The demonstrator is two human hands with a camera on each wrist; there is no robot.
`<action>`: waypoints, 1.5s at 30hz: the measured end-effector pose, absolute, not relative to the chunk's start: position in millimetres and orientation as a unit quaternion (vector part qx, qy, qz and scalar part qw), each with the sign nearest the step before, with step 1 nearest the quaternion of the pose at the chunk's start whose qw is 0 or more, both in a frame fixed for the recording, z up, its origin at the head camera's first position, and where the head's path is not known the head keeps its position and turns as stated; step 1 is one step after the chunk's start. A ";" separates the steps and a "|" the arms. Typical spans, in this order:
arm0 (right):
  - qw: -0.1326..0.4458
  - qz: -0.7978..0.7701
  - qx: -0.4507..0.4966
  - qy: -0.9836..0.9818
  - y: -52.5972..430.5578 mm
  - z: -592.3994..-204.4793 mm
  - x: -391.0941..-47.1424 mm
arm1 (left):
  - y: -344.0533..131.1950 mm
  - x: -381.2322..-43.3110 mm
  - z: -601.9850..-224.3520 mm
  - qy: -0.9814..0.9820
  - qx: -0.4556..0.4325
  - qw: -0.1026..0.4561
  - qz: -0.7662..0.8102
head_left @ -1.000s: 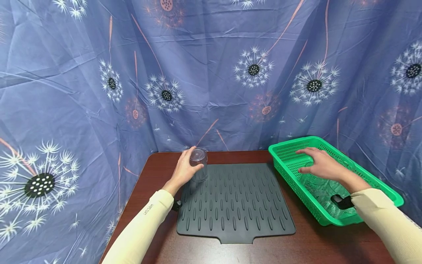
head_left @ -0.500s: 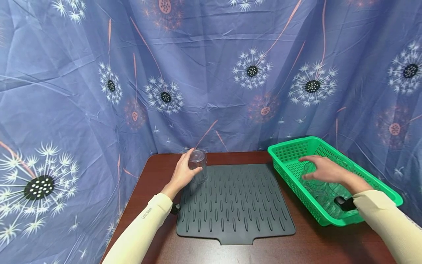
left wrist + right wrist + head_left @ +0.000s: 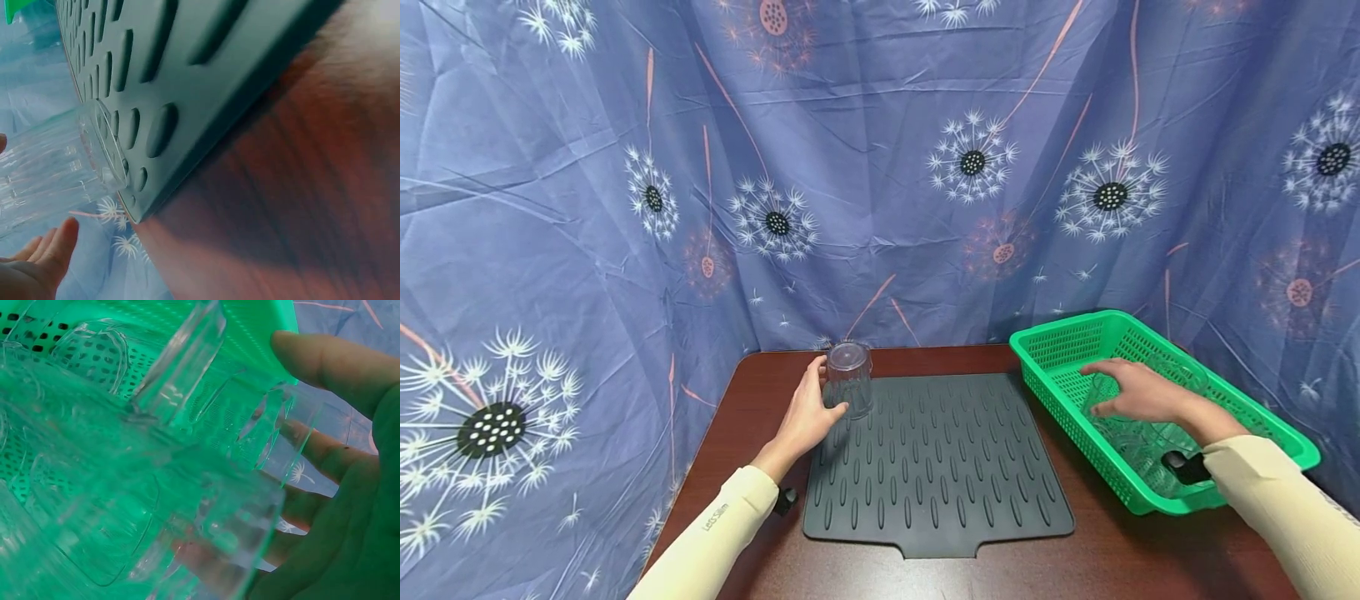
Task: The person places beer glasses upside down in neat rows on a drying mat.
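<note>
A clear drinking glass [image 3: 850, 382] stands upside down on the back left corner of the dark ribbed mat [image 3: 940, 467]. Beside it is my left hand [image 3: 805, 417], thumb and fingers spread; the left wrist view shows a gap between the fingers [image 3: 62, 247] and the glass [image 3: 50, 169]. Over on the right, my right hand [image 3: 1138, 393] reaches into a green basket [image 3: 1063, 417] of clear glassware. In the right wrist view its fingers extend behind a glass [image 3: 250, 506] and show partly through it, while the thumb [image 3: 325, 359] stays apart from the glass.
The mat and basket are on a brown wooden table [image 3: 865, 575]. Behind and to the left hangs a blue dandelion-print cloth [image 3: 865, 208]. Several more clear glasses [image 3: 94, 359] lie jumbled in the basket.
My left hand has drawn back from the glass toward the lower left, leaving it standing on the mat. My right hand has shifted slightly lower over the basket.
</note>
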State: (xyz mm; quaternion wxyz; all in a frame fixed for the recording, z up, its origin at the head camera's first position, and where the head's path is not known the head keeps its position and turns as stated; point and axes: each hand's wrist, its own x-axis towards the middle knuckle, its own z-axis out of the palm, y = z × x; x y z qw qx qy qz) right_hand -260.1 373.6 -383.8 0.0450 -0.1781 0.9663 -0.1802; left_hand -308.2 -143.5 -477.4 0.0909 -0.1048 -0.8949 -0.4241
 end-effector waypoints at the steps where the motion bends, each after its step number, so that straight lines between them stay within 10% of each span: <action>1: 0.045 -0.179 -0.178 0.967 373.9 -384.0 -260.3 | -144.5 -305.5 -478.1 -0.895 -0.103 0.086 -0.424; 45: 0.029 -0.166 -0.168 0.971 382.9 -390.8 -265.1 | -147.1 -246.7 -508.9 -0.951 -0.237 -0.046 -0.195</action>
